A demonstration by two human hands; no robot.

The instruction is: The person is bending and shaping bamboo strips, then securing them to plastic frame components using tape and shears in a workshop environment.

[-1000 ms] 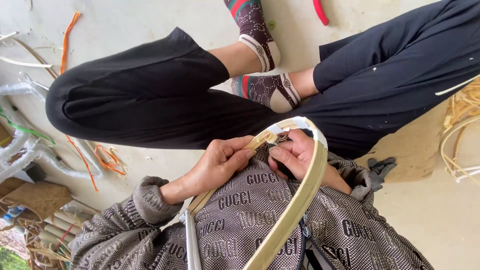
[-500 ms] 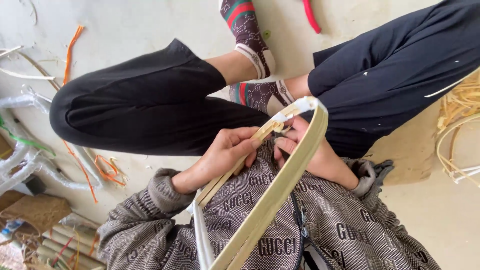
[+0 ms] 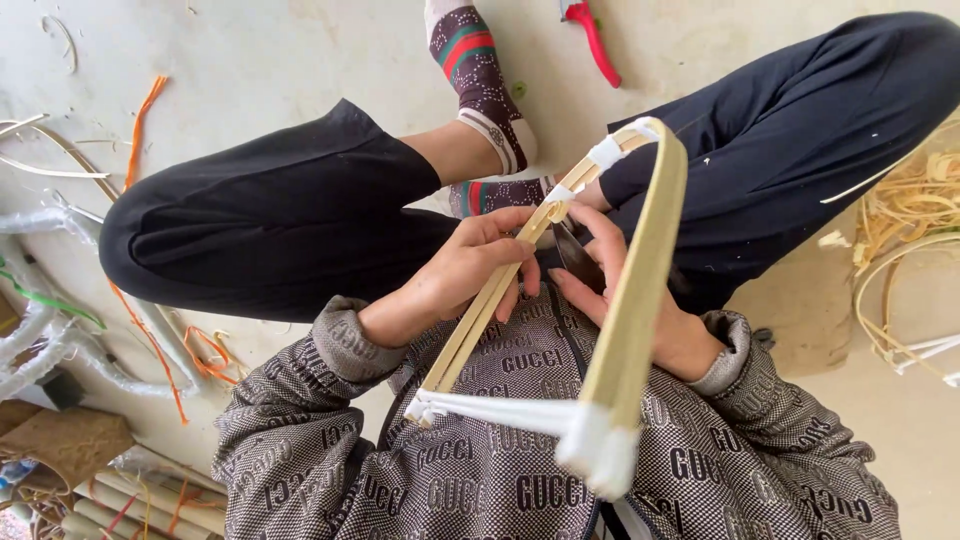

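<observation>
Looking straight down at crossed legs in black trousers [image 3: 300,230] on a pale concrete floor [image 3: 250,60], patterned socks [image 3: 480,70] poking out between the knees.

Left hand [image 3: 460,275] curled around a pair of thin bamboo strips [image 3: 490,300], fingers wrapped over them roughly midway along, thumb side up. Closed grip, holding the strips tight.

Right hand [image 3: 625,280] partly hidden behind the wide bamboo band [image 3: 635,300], fingers [image 3: 600,225] spread up toward the strips and touching them near the left hand's fingertips. Looks loosely open, resting against the frame rather than clamped, though can't really tell what the palm is doing behind the band.

The bent bamboo frame sits right over the lap, just above the patterned grey-brown jacket [image 3: 480,480]. Thin strips and wide band joined at the far end by white tape [image 3: 605,152], more white wrapping [image 3: 595,450] at the near end, white strands [image 3: 490,410] running across between the two sides.

Around it: red-handled pliers [image 3: 590,35] on the floor past the feet, orange plastic strips [image 3: 145,110] off on the left side, coils of pale cane [image 3: 910,230] on the right, rolled bamboo sticks [image 3: 150,500] at bottom left.
</observation>
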